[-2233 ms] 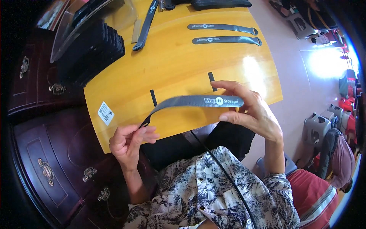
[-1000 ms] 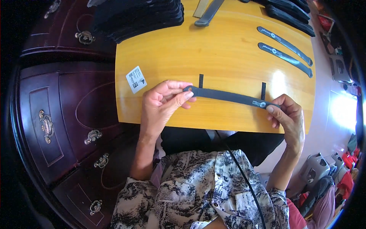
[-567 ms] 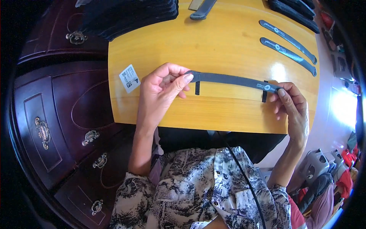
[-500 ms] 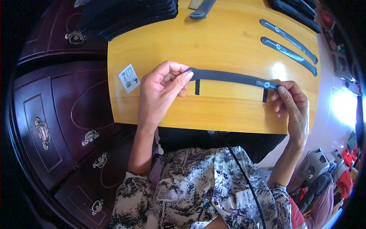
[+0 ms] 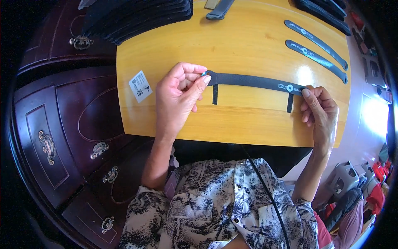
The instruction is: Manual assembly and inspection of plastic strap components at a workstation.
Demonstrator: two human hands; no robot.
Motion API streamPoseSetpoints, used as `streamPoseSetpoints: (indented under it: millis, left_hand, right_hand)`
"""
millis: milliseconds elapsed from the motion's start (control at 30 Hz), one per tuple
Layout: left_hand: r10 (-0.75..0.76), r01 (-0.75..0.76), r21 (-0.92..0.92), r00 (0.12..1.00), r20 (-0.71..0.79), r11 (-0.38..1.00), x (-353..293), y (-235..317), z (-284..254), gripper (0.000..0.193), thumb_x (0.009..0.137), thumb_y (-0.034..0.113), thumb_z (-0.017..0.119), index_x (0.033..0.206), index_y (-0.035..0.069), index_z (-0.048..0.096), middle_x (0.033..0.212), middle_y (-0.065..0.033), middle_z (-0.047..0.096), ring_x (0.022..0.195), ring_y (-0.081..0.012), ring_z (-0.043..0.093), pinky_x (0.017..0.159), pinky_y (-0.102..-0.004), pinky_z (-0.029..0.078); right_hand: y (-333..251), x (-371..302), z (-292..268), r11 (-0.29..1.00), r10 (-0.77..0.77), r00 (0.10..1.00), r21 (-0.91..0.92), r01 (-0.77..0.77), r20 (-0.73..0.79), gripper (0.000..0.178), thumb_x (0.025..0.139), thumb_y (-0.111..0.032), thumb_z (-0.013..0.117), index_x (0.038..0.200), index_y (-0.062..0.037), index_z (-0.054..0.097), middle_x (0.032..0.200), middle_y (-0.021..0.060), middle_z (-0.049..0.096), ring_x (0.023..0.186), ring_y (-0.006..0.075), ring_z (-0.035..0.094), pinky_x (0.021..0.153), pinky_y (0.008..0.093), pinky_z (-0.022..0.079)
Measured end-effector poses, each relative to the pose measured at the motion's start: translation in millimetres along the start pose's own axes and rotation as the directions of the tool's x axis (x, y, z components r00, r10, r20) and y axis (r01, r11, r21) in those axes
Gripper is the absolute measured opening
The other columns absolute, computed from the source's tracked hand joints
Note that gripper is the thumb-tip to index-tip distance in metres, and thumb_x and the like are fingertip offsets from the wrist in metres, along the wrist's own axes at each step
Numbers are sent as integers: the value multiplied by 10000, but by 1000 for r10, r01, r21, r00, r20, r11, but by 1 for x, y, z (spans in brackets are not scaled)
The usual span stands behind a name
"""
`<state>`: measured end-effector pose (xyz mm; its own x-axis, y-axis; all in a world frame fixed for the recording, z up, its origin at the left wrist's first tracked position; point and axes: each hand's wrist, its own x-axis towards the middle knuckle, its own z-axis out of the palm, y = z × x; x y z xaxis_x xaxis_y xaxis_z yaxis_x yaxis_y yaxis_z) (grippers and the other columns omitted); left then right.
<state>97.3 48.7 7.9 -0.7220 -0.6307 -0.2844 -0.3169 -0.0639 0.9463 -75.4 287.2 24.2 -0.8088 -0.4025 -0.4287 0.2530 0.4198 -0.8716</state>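
A long black storage strap (image 5: 253, 81) is stretched between my two hands above the wooden table. My left hand (image 5: 180, 89) pinches its rounded left end between thumb and fingers. At the other end, beside a pale printed mark, my right hand (image 5: 318, 103) grips the strap the same way. Below the strap, two short black strips, a left strip (image 5: 215, 94) and a right strip (image 5: 290, 103), stand out against the tabletop.
Two similar dark straps (image 5: 317, 60) lie side by side at the far right. Stacks of black straps (image 5: 143, 20) fill the far left, and another strap (image 5: 219, 10) lies at the back. A white label card (image 5: 140, 86) rests near the left edge of the table (image 5: 182, 128).
Both hands still hold the strap at its ends. My left hand has shifted slightly right and away from me, and its grip shows more of the strap's rounded end.
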Motion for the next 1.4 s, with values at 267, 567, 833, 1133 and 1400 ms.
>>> streamPoseSetpoints:
  millis: [267, 567, 833, 1133, 1400]
  left_hand:
    - [-1, 1, 39, 1000, -21, 999, 1, 3, 3, 120, 883, 44, 665, 987, 10, 617, 758, -2, 639, 563, 1, 500, 393, -159, 381]
    - [10, -8, 58, 999, -41, 998, 0, 5, 9, 114, 884, 43, 660, 985, 11, 617, 742, 10, 623, 550, 15, 476, 382, -158, 363]
    - [-12, 17, 93, 999, -49, 995, -1, 4, 4, 125, 886, 75, 669, 997, 36, 625, 747, 24, 615, 561, 2, 493, 399, -147, 353]
    - [-16, 28, 190, 998, -65, 981, 0, 4, 8, 172, 882, 119, 682, 1021, 39, 619, 785, 6, 639, 561, -14, 490, 412, -152, 341]
    - [5, 9, 203, 998, -70, 979, -1, 4, 9, 155, 883, 100, 677, 1009, 35, 616, 755, 12, 625, 557, -12, 476, 418, -156, 350]
  right_hand:
    - [-1, 0, 3, 1000, -10, 1000, 1, 10, -27, 176, 910, -218, 681, 869, -59, 617, 640, -13, 599, 442, 26, 499, 380, 156, 347]
    - [-3, -1, 1, 1000, 7, 998, -12, -7, -65, 165, 910, -205, 680, 870, -53, 629, 623, -19, 585, 420, 16, 480, 369, 147, 324]
    - [-2, 1, 8, 997, 41, 998, 73, -37, -46, 153, 894, -160, 691, 848, -30, 623, 615, 5, 600, 436, 43, 517, 369, 169, 364]
    - [-5, 0, 5, 998, 28, 999, 54, -26, -24, 175, 906, -165, 676, 844, -14, 613, 614, 3, 598, 441, 33, 511, 376, 164, 379]
    - [-3, 1, 6, 997, 21, 1000, 75, -20, -17, 184, 912, -184, 672, 870, -16, 609, 621, 0, 592, 437, 25, 498, 370, 155, 362]
